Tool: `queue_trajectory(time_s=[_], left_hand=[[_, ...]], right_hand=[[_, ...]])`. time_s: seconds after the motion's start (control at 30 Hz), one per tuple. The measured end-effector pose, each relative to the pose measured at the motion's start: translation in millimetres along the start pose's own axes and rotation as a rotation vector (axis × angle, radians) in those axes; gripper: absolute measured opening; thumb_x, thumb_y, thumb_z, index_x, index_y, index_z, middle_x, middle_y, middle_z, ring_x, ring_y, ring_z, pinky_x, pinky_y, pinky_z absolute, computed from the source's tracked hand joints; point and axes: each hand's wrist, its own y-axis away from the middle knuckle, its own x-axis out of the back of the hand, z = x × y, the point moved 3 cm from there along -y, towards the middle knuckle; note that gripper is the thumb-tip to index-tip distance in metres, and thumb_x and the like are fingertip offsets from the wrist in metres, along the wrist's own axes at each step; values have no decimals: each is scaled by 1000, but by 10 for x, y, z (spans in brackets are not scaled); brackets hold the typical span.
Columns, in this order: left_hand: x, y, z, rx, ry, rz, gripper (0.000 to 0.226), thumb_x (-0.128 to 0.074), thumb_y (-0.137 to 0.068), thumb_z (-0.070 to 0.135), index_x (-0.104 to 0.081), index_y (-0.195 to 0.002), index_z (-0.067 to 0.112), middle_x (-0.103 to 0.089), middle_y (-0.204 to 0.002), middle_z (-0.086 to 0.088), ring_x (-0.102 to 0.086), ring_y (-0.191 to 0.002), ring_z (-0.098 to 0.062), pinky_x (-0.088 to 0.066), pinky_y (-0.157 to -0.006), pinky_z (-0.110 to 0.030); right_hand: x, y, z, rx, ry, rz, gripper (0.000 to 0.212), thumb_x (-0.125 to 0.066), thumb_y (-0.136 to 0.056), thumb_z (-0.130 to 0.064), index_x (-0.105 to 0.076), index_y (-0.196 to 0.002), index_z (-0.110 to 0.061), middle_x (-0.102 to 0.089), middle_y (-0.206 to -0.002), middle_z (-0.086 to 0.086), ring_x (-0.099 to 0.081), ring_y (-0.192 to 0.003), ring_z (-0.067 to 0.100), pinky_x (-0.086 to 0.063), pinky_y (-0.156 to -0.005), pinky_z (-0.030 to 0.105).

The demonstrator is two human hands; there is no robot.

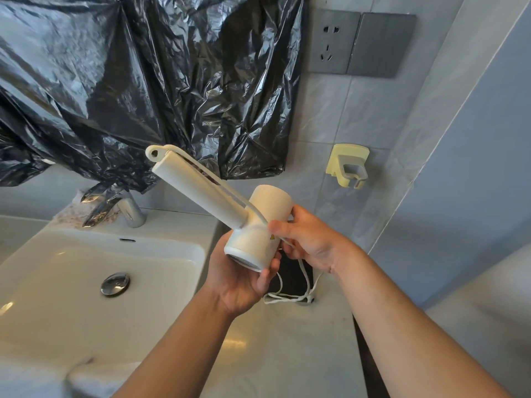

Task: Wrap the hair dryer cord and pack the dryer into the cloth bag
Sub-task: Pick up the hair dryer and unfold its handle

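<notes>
1. The step in hand looked like the cord wrap. The hair dryer [253, 239] was held in the air above the tabletop [287, 354], just right of the sink [71, 282], with its handle [198, 191] pointing up and to the left.
2. The left hand [241, 280] cupped the barrel from beneath, its fingers curled round the grille end.
3. The right hand [313, 242] was closed on the far side of the barrel, its thumb pinning the cord [230, 193] against the body.
4. The cord ran from the handle's tip down along the handle to that thumb. No turns round the dryer showed, so the wrap seemed barely begun.
5. A thin white line [287, 298] lay looped on a dark flat thing [290, 278] on the tabletop below the hands. Whether it was the cord's tail or a drawstring, and whether the dark thing was the cloth bag, could not be told.
6. The next move probably called for the left hand to steady the dryer while the right hand fed the slack round it in even turns, with the pinned point kept from slipping.
7. Packing was not yet possible: no open bag mouth was in view.
</notes>
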Motion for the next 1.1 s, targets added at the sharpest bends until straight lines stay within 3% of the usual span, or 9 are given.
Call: queue_trajectory(time_s=[0.2,0.43,0.5,0.57,0.63,0.7,0.83,0.93,1.1], left_hand=[[30,51,-58,21,-6,94,62,-73,-64,41,-69,-107,-3,-68,-82,-22,-71,-60,-33,-57,-41,-31],[-69,186,79,-59,-409,524,69,-36,-95,67,-66,-119,8,-70,-86,-15,-65,-62,-29,-45,-38,-23],[-120,437,174,-236,-723,777,71,-30,-96,67,-65,-112,6,-68,-81,-11,-64,-64,-26,-48,-48,-32],[-387,814,329,-740,-1074,912,49,-41,-91,61,-65,-95,18,-63,-73,1,-59,-67,-23,-52,-61,-48],[-810,1097,417,-1219,-1678,801,25,-52,-85,47,-66,-89,26,-63,-74,6,-60,-70,-22,-51,-67,-47],[-1039,1039,450,-1444,-2310,523,32,-63,-85,36,-70,-105,12,-69,-93,-5,-64,-84,-29,-51,-76,-44],[-882,545,641,-1056,-3034,339,84,-73,-71,58,-57,-130,1,-65,-119,-13,-61,-109,-34,-37,-100,-42],[-555,345,761,-814,-3250,237,87,-76,-69,59,-55,-129,-1,-65,-104,-12,-62,-91,-33,-48,-90,-46],[-444,374,914,-1068,-3224,60,57,-61,-90,46,-57,-127,2,-62,-83,-9,-56,-62,-28,-49,-57,-39]], right_hand=[[10,-57,135,-13,-73,-61,97,-91,-47,-46,-46,-130,-22,-58,-95,8,-48,-54,9,-38,-43,21],[82,-71,79,-29,-233,79,50,-73,-68,-23,-52,-113,-19,-59,-65,0,-42,-37,5,-28,-34,15],[147,-68,93,-68,-215,96,42,-73,-78,-20,-52,-114,-17,-58,-65,0,-40,-39,6,-26,-34,15],[213,-69,120,-120,-163,159,38,-70,-82,-21,-52,-116,-17,-57,-72,2,-39,-44,7,-26,-36,18],[247,-67,150,-166,-117,215,40,-72,-81,-24,-52,-115,-19,-57,-80,5,-39,-51,10,-28,-40,19],[238,-58,144,-176,-85,234,41,-73,-79,-24,-52,-115,-19,-57,-82,6,-38,-53,10,-29,-39,19],[179,-49,21,-144,-13,244,46,-77,-76,-27,-53,-115,-23,-57,-80,4,-36,-52,11,-28,-44,21],[151,-9,-110,-137,68,249,44,-77,-75,-27,-52,-111,-24,-57,-80,5,-35,-51,11,-25,-43,21],[139,99,-244,-158,157,236,38,-76,-78,-26,-52,-107,-25,-56,-76,3,-34,-48,10,-24,-45,21]])
